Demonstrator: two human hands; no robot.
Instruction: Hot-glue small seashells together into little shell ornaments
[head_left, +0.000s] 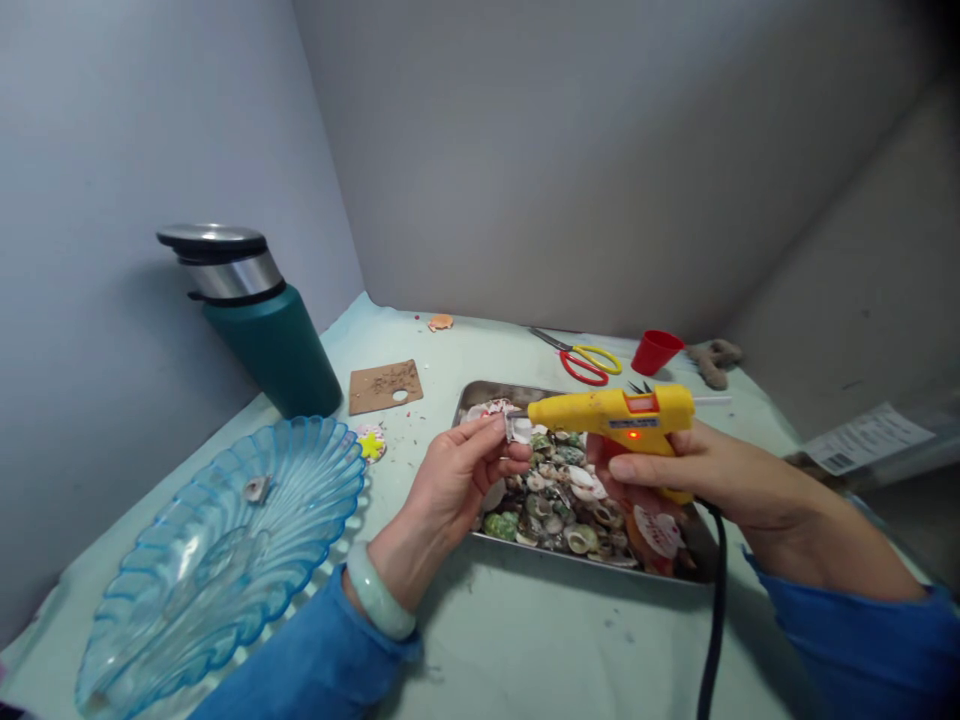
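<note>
My right hand (667, 465) grips a yellow hot glue gun (600, 410) by its handle; its small light glows red and a clear glue stick pokes out of the back. The nozzle points left and meets a small whitish shell piece (519, 428), pinched between the thumb and fingers of my left hand (465, 465). Whether glue is flowing cannot be made out. Both hands are above a metal tray (585, 567) full of mixed seashells (555, 490), partly covering them. A black cord (716, 610) hangs from the gun's handle.
A blue clear shell-shaped dish (187, 530) holding a small shell piece lies at left. Behind it stands a teal bottle (274, 345). Farther back are a brown card (375, 385), scissors (581, 355), a red cup (657, 352) and a driftwood-like piece (714, 362). Grey walls rise behind.
</note>
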